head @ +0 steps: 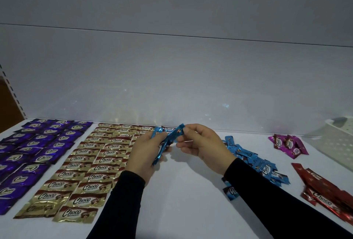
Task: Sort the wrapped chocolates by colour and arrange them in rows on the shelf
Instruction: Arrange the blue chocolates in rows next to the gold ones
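My left hand (147, 152) grips a small bunch of blue wrapped chocolates (162, 143) above the white shelf (181, 200). My right hand (198, 143) pinches the top end of one blue chocolate (178, 130) from that bunch. Purple chocolates (38, 147) lie in rows at the left. Gold chocolates (89, 162) lie in rows beside them, partly hidden by my left hand. A loose heap of blue chocolates (256, 162) sits right of my right forearm. A blue chocolate (169, 129) lies at the back behind my hands.
A few pink chocolates (288, 144) lie at the back right. Red chocolates (328, 191) are piled at the right edge. A white perforated basket (340, 143) stands at the far right. The shelf's back wall rises just behind the rows.
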The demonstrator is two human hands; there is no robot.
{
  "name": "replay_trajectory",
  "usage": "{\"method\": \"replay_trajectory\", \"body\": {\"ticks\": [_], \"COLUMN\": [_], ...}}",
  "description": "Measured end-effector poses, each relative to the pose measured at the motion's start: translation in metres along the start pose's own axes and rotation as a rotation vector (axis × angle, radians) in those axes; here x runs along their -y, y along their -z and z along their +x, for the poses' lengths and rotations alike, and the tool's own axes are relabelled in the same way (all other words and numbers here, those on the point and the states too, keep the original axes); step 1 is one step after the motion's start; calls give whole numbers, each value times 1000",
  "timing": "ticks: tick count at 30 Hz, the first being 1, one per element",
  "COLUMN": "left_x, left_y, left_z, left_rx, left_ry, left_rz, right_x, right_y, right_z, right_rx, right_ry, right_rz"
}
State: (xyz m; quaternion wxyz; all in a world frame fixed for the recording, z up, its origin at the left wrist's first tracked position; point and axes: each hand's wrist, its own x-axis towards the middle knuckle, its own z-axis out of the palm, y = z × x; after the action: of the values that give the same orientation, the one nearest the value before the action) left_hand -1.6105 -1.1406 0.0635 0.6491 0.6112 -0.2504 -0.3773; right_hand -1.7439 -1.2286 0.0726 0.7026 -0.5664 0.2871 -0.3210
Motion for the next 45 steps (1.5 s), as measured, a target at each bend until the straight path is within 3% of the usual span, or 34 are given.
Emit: {"method": "replay_trajectory", "body": {"ticks": [13,20,23,30,40,45], "left_x": [4,5,4,-4,-8,-7], "left_y": [-1,-1,2,7,5,5], "left_z": [5,4,3,5,4,3], "left_rx": [-70,-84,-143,-399,-452,-446], "left_ry": [-69,-89,-102,-112,-83,-83], "left_rz": [58,51,30,-35,-50,-49], "right_x": [-11,-15,-13,-31,-33,-35], "right_y": [5,4,3,3,-2,-2], "right_z": [6,14,18,21,23,10], "right_rx": [-27,-61,-21,28,81,276], "right_ry": [83,385,463,346,364,374], "right_rz": [-220,-1007,-1182,-1329,-1366,-1546]}}
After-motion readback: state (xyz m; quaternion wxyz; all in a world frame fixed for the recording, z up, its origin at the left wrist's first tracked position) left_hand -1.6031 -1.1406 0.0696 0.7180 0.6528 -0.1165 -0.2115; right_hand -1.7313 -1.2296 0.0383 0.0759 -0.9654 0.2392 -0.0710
